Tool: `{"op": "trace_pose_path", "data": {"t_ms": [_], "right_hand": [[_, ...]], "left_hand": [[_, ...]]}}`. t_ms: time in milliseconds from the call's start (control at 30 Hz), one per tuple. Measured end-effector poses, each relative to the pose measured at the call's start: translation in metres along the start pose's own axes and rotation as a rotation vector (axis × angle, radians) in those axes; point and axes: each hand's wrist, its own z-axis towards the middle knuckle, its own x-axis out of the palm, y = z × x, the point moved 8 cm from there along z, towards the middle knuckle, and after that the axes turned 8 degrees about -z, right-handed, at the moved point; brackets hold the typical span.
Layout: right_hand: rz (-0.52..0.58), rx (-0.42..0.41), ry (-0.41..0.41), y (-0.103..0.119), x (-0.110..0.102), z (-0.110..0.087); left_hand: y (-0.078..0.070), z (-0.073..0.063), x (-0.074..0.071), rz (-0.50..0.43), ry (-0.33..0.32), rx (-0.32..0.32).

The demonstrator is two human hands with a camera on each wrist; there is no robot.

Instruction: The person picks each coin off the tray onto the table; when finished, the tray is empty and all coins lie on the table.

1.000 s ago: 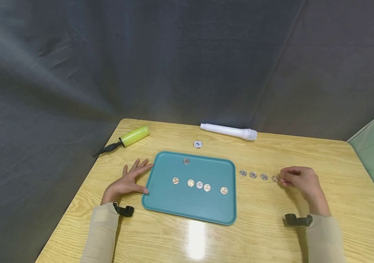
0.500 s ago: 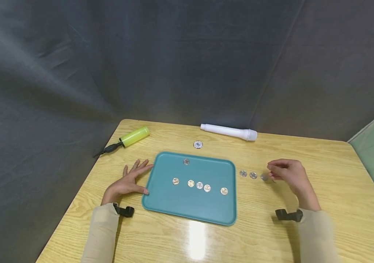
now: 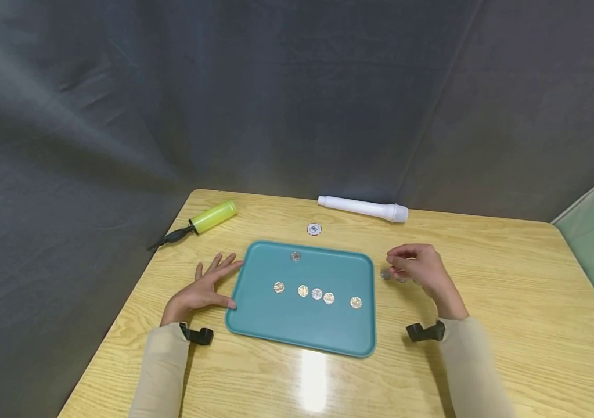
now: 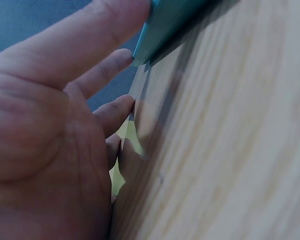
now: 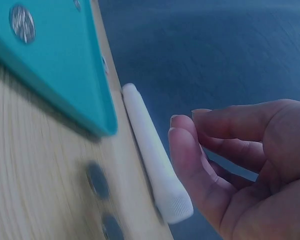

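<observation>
On the wooden table lies a teal tray [image 3: 297,334] with several silver and gold-toned coins inside, such as the coin [image 3: 356,302] near its right side. My left hand [image 3: 197,296] is spread at the tray's left edge, its thumb and a fingertip touching the rim. Right of the tray, my right hand [image 3: 422,270] hovers over a row of coins, thumb and fingers pinched together. The coin in that pinch is hidden by the fingers. Beneath the hand, the row's leftmost coin [image 3: 385,274] shows, and others are partly covered; the right wrist view has a blurred coin [image 5: 98,180] too.
A white microphone-shaped stick [image 3: 364,209] lies along the table's back edge. Beyond the tray is a white poker chip [image 3: 314,229]. A yellow-green hand pump [image 3: 213,216] with a black nozzle lies at the back left. Dark cloth [image 3: 297,98] hangs behind the table.
My right hand has left the right end of the coin row, lifted and moved left toward the tray. The row's rightmost coin no longer shows. My left hand stays at the rim.
</observation>
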Motion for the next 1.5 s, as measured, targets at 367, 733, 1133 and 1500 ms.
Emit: {"op": "trace_pose_path", "data": {"t_ms": [367,733,1133,1500], "right_hand": [[0.005,-0.013,0.058,0.021,0.042,0.02],[-0.041,-0.009,0.118,0.033,0.08,0.037],[-0.047,-0.029,0.137,0.039,0.111,0.046],[-0.06,-0.042,0.161,0.05,0.135,0.053]], "left_hand": [[-0.001,0.0,0.0,-0.006,-0.005,-0.006],[-0.001,0.0,0.0,-0.013,-0.006,-0.015],[0.0,0.0,0.0,-0.007,-0.006,-0.011],[0.001,0.0,0.0,-0.013,-0.002,-0.01]]}}
